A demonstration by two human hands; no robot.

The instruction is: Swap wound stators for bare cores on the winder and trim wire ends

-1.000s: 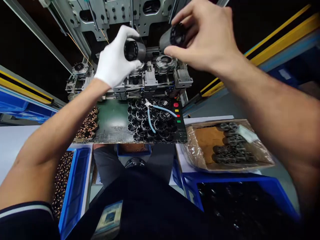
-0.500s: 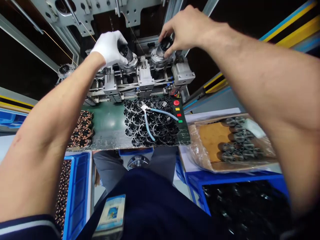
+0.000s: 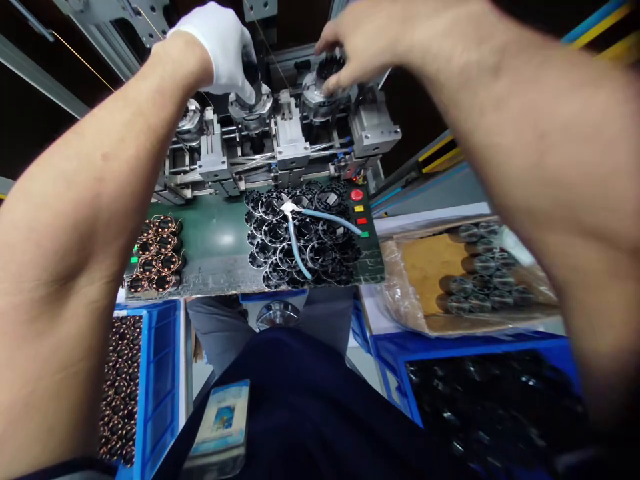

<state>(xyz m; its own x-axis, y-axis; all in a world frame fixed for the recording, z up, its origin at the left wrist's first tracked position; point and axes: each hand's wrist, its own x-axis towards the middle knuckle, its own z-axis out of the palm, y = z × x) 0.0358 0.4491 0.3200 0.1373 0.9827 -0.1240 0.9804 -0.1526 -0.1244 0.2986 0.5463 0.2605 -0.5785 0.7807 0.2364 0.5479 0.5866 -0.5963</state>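
Observation:
My left hand [image 3: 223, 50], in a white glove, is closed around a dark stator core [image 3: 254, 79] at a round metal holder [image 3: 250, 115] of the winding machine. Most of that core is hidden by the glove. My bare right hand [image 3: 363, 47] has its thumb and fingers around a second black stator core [image 3: 330, 65], which sits at the top of the right-hand holder [image 3: 319, 103]. Below, on the green bench [image 3: 215, 230], several black stator cores [image 3: 320, 257] stand in rows. A pair of cutting pliers [image 3: 289, 208] with blue handles lies open across them.
Copper-wound stators [image 3: 163, 263] stand at the bench's left. Push buttons [image 3: 357, 195] line its right edge. A blue crate [image 3: 160, 380] of wound stators is lower left. To the right are a cardboard box [image 3: 425, 267] of metal cores and a blue crate [image 3: 413, 393] of black parts.
The view has shifted, so the machine sits higher in the picture. The left core has become more upright and lower in its holder. My right hand stays at its core.

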